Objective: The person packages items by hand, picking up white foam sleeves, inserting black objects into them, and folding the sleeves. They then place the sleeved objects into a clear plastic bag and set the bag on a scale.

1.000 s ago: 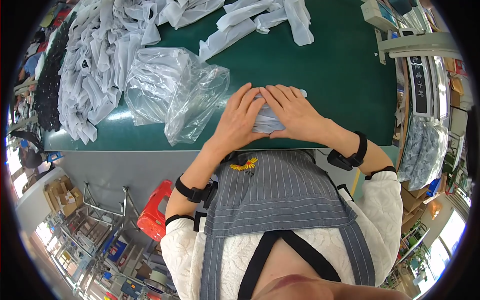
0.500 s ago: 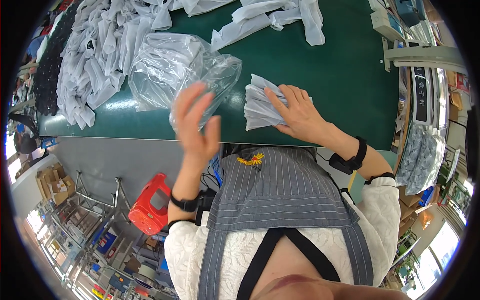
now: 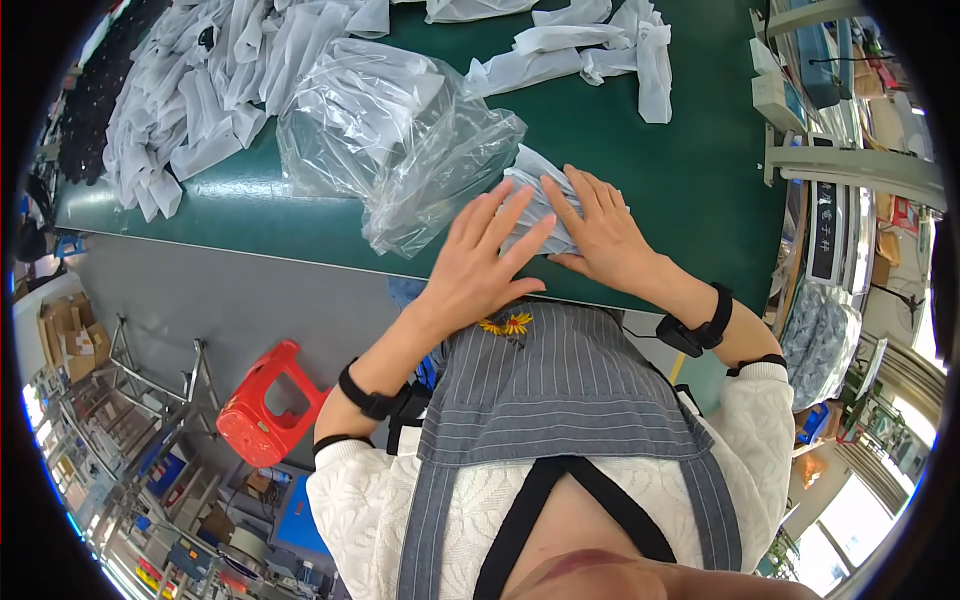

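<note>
A small stack of folded pale grey cloth pieces [image 3: 530,195] lies near the front edge of the green table [image 3: 700,190]. My left hand [image 3: 480,260] rests flat on the stack's left side, fingers spread. Pressing down on its right side is my right hand [image 3: 600,230], also flat. A clear plastic bag [image 3: 390,140] holding more folded pieces lies just left of the stack, touching it.
A large heap of grey cloth pieces [image 3: 190,90] covers the table's far left. More loose pieces [image 3: 590,50] lie at the far middle. Shelving with boxes [image 3: 820,120] stands to the right. A red stool [image 3: 265,400] is on the floor at the left.
My left hand, lifted off to the left half a second ago, has come back down onto the stack. The stack has shifted slightly toward the plastic bag.
</note>
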`<state>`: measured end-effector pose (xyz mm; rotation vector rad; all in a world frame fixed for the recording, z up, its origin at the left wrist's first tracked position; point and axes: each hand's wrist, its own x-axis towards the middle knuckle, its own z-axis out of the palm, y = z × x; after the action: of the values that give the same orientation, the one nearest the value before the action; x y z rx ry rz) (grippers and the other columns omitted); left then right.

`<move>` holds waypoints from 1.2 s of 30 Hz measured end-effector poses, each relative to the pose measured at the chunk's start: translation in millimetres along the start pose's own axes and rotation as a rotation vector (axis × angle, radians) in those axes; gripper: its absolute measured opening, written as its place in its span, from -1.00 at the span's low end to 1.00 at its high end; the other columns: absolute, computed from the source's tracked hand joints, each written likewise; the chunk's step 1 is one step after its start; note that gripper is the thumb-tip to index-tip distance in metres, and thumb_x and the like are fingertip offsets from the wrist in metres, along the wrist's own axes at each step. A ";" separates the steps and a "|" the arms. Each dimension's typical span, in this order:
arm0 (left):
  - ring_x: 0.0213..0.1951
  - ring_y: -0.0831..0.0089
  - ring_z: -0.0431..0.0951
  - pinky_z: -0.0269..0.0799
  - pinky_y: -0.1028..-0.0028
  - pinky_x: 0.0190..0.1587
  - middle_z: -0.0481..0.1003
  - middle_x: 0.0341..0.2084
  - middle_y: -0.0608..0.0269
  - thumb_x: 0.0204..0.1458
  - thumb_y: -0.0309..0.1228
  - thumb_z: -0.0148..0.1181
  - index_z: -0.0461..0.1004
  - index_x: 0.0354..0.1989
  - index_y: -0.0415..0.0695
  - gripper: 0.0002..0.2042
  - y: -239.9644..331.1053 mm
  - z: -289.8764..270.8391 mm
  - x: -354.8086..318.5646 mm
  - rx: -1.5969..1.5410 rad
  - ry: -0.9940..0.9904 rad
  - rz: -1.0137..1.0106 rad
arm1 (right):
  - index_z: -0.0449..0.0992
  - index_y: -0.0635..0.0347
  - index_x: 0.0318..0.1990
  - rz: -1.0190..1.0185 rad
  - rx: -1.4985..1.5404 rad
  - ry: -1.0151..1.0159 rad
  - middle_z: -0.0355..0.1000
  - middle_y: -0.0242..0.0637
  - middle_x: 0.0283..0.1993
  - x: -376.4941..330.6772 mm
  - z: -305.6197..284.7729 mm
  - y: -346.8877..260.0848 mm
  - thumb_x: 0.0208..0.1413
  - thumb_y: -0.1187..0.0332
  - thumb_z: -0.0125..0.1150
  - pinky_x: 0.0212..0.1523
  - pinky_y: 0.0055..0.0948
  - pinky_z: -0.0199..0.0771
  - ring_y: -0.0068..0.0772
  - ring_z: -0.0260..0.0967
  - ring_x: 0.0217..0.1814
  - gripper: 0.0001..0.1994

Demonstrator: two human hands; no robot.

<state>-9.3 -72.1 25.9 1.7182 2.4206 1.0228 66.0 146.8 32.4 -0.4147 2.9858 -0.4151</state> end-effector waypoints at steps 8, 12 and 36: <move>0.33 -0.08 0.07 0.12 0.06 0.27 0.05 0.32 -0.11 -0.44 -0.08 0.53 0.11 0.31 -0.17 0.05 -33.7 28.4 33.3 -0.114 -0.063 -0.091 | 0.16 0.18 0.33 -0.046 0.153 0.070 0.05 0.03 0.34 4.9 5.1 21.6 0.00 0.27 0.30 0.28 -0.05 0.09 0.11 0.05 0.32 -0.29; 0.32 -0.08 0.08 0.11 0.07 0.28 0.08 0.29 -0.11 -0.44 -0.11 0.54 0.12 0.29 -0.19 0.03 -36.6 25.9 30.3 -0.100 -0.127 -0.093 | 0.31 0.14 0.24 -0.025 0.309 0.196 0.13 -0.08 0.30 7.7 25.2 28.3 0.08 0.38 0.19 0.24 -0.11 0.12 0.03 0.11 0.27 -0.48; 0.08 -0.02 0.33 0.34 0.16 0.07 0.28 0.00 0.00 -0.52 -0.27 0.59 0.28 -0.02 -0.20 -0.21 -31.1 41.6 19.2 -0.194 0.086 -0.140 | 0.15 0.13 0.33 -0.040 0.210 -0.007 0.15 0.04 0.23 3.6 -10.5 8.1 -0.28 0.21 0.51 0.22 -0.06 0.13 0.05 0.11 0.27 -0.06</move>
<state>-28.3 -40.9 -15.7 1.4525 2.3588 1.2866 59.0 156.0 39.9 -0.4544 2.8912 -0.7203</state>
